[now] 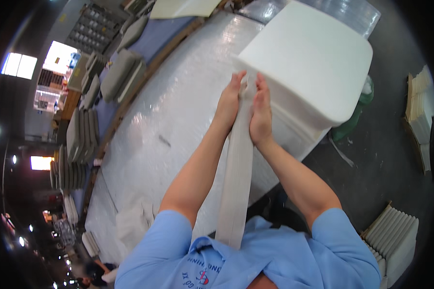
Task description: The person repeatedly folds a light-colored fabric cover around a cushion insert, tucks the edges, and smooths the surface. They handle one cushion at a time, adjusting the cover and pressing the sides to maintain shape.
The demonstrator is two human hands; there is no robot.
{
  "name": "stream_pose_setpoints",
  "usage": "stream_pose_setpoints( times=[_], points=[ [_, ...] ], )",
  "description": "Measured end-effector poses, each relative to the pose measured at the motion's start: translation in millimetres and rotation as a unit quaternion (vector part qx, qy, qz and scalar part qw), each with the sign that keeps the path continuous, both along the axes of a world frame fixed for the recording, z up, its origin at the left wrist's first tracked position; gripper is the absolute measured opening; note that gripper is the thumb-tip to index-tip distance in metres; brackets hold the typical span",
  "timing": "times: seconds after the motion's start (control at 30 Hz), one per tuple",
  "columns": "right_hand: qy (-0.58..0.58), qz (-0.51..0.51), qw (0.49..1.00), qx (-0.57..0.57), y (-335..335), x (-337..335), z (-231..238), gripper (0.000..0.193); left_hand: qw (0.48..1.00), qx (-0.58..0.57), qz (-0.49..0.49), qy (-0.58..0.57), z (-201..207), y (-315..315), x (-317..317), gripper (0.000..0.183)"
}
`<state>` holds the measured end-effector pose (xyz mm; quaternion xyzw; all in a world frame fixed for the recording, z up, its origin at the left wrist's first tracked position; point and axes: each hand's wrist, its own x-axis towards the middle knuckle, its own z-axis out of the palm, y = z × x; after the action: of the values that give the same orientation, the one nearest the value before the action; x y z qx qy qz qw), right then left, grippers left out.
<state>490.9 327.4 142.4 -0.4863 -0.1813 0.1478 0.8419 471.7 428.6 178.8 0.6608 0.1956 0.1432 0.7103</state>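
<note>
A long, pale beige strip of fabric (237,178) runs from my shirt front out to my hands above the table. My left hand (230,103) is closed on the strip's far end from its left edge. On the opposite edge, my right hand (261,115) is closed too, palm facing the left one; its fingertips point away from me. Just past my fingers, a large white foam cushion (309,62) with rounded corners lies on the table. Between the hands, the end of the strip looks bunched, and part of it is hidden by my fingers.
Shiny plastic film covers the worktable (178,115). Some crumpled pale cloth (135,221) lies on its near left. Stacked grey cushions (82,135) line a blue surface further left. A green bag (349,115) and stacked white pieces (393,236) stand on the right.
</note>
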Motion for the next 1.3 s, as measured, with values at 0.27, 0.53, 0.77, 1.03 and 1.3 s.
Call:
stream_pose_setpoints(
  times=[0.27,0.53,0.77,1.03,1.3],
  points=[
    [-0.203,-0.009,0.963,-0.176,-85,-46,-21,0.082,0.983,0.172,-0.057,-0.038,-11,-76,-126,0.071],
    [-0.214,0.025,0.970,-0.112,-139,-142,15,0.091,0.991,0.127,-0.049,-0.004,20,-147,-220,0.075],
    [-0.238,0.047,0.960,-0.139,-136,-153,28,0.087,0.990,0.132,0.007,-0.051,-1,-148,-227,0.075],
    [-0.297,0.118,0.943,-0.091,-186,-168,4,0.088,0.983,0.181,-0.033,-0.013,11,-182,-273,0.078],
    [-0.246,0.105,0.959,-0.091,-197,-174,15,0.088,0.979,0.198,0.000,-0.057,-7,-208,-265,0.075]
  ],
)
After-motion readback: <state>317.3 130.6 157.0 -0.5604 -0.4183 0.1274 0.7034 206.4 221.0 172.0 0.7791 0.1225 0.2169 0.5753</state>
